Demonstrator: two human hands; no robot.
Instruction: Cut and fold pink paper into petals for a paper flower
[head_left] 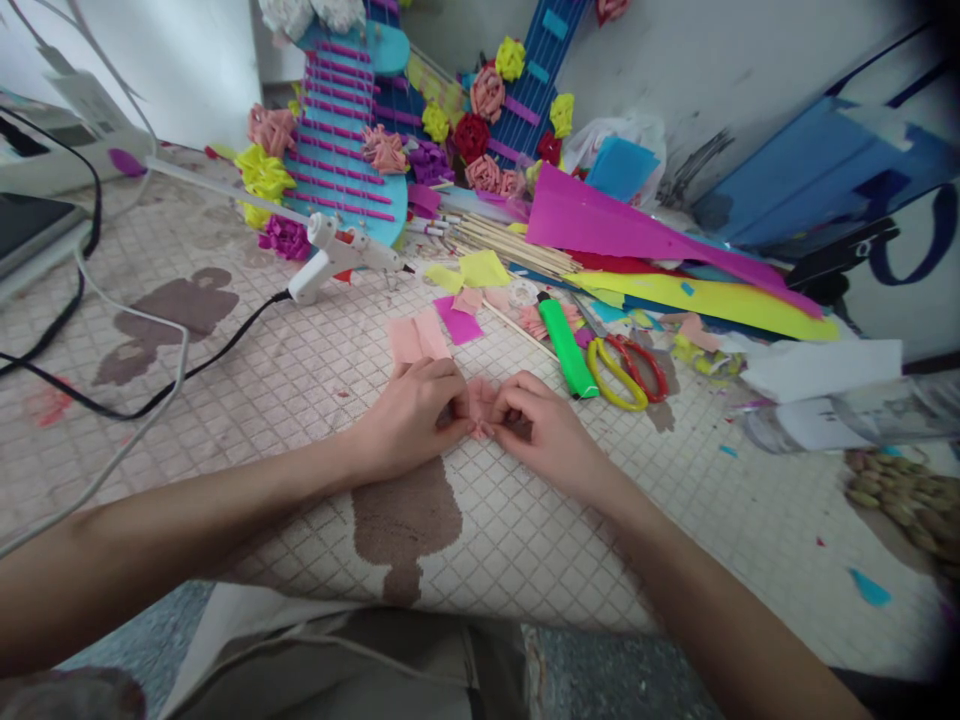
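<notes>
Between my two hands is a small piece of pink crepe paper (481,398), gathered at its lower end. My left hand (421,415) pinches its left side between thumb and fingers. On the right side, the thumb and fingers of my right hand (544,430) pinch it too. Just beyond my left hand lie flat pink paper squares (416,338). A magenta paper square (458,320) rests behind the held piece. To the right are a green utility knife (568,347) and scissors (628,372) with yellow and red handles.
A white glue gun (337,258) lies at the left back, its black cord crossing the quilted cloth. Wooden sticks (517,240) and long paper sheets (637,225) are piled behind. Flower-decorated blue panels (345,140) lean at the back. A clear bottle (862,410) lies at right.
</notes>
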